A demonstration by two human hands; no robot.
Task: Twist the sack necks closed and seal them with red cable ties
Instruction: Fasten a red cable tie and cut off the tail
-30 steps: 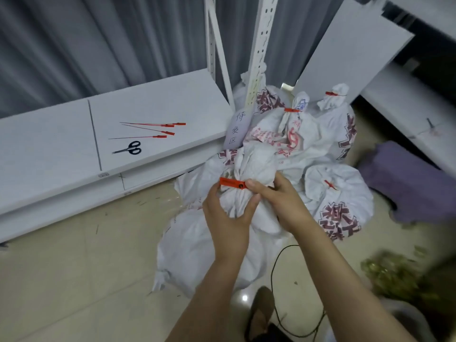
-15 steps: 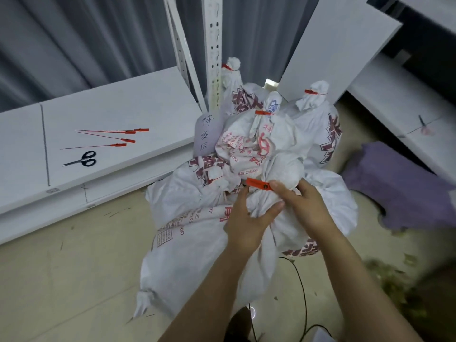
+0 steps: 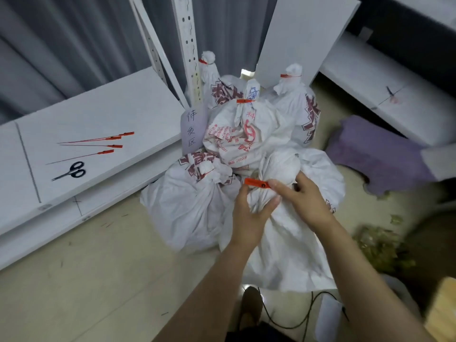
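**Tie being cinched on the front sack**
The twisted neck (image 3: 262, 203) of the sack (image 3: 283, 248), set on the floor (image 3: 98, 280), is gripped by the left hand (image 3: 248, 215). The tie (image 3: 256, 183) round it is pinched at its head by the right hand (image 3: 304, 202). Next, a firm pull is probably called for, with the neck held twisted.

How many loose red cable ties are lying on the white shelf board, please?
4, all on the shelf board above the scissors: the top tie, the second tie close under it, the third tie and the lowest tie. The top two nearly overlap.
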